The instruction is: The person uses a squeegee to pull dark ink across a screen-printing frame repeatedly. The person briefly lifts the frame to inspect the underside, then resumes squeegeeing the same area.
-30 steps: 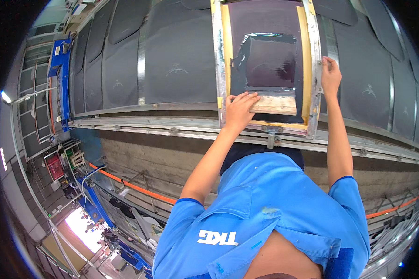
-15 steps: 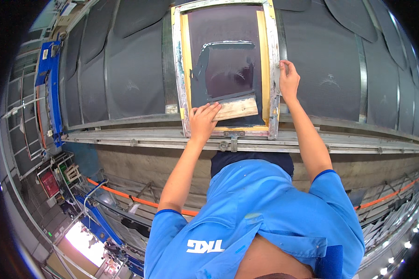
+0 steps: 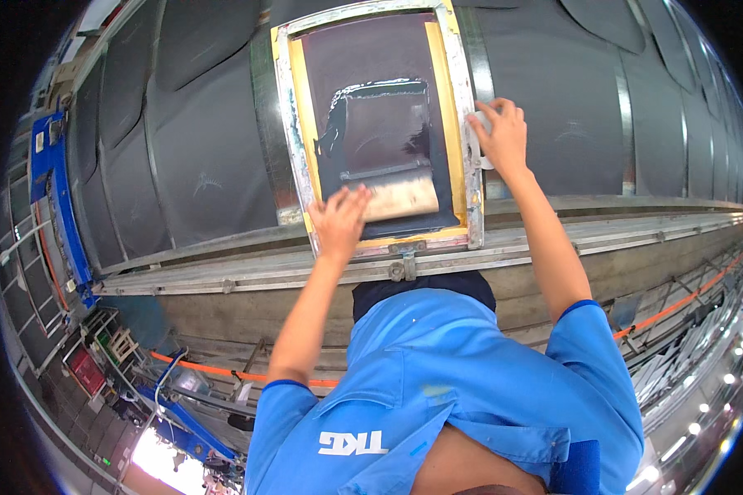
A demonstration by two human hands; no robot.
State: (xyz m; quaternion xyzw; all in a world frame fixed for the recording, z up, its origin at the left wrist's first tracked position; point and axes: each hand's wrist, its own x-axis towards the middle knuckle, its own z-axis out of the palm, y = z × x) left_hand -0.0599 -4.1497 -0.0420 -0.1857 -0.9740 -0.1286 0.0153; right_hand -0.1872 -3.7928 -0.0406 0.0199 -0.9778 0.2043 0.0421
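Note:
A screen-printing frame (image 3: pixel 474 189) with yellow tape borders lies on the long grey bench. Its dark purple mesh (image 3: pixel 368 54) carries a band of wet dark ink around a rectangle. A wooden-handled squeegee (image 3: pixel 404 197) lies across the lower part of the mesh, slightly slanted. My left hand (image 3: pixel 336 221) grips the squeegee's left end, fingers over the wood and somewhat blurred. My right hand (image 3: pixel 502 136) is at the frame's right side, fingertips curled on the outer rail beside a small pale fitting.
Grey flat pieces (image 3: pixel 198 173) line the bench on both sides. A metal rail (image 3: pixel 553 246) runs along its near edge, against my body. A blue end unit (image 3: pixel 45 157) stands at left. Behind me are racks, an orange bar (image 3: pixel 190 365) and a red object (image 3: pixel 85 370).
The view has shifted, so the frame and bench sit further left. The squeegee's angle has varied slightly under my left hand; my right hand stays at the frame's right side.

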